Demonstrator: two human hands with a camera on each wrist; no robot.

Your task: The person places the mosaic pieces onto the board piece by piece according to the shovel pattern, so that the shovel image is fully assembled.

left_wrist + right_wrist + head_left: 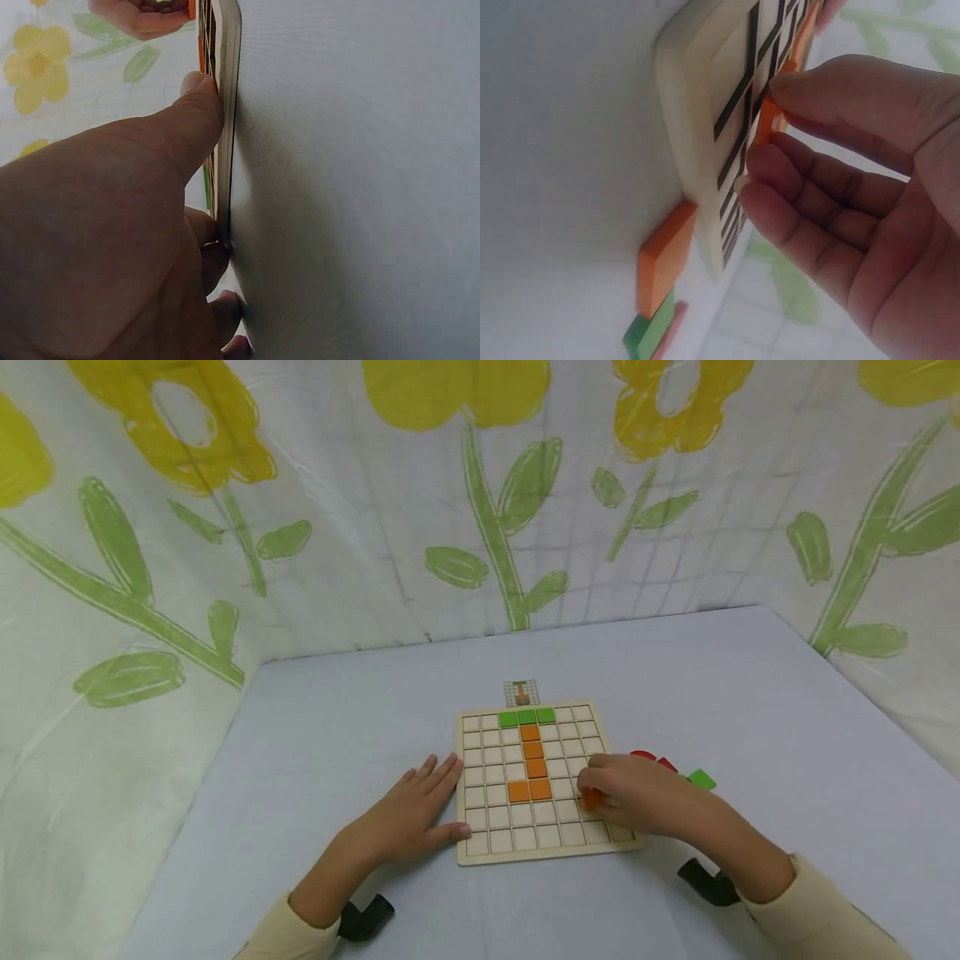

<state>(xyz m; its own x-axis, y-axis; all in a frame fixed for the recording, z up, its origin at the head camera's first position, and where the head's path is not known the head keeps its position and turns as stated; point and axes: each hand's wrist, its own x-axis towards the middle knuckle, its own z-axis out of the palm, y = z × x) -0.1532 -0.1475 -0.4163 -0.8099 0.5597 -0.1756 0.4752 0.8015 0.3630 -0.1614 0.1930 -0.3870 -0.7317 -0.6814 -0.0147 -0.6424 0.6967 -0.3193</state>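
A wooden grid board (556,837) lies on the table, with three green tiles (527,717) in its far row. Below them runs a column of orange tiles (533,749), with another orange tile (518,792) to the left of the column's near end. My right hand (648,793) pinches an orange square tile (766,120) between thumb and fingers, over the board's right part. My left hand (405,814) lies at the board's left edge, fingers extended, its thumb (196,112) touching the rim.
A small picture card (521,693) lies just beyond the board. To the right are loose red tiles (667,765) and a green tile (702,778). The right wrist view shows a loose orange tile (664,259) beside the board. A flower-painted sheet (337,577) hangs behind the table.
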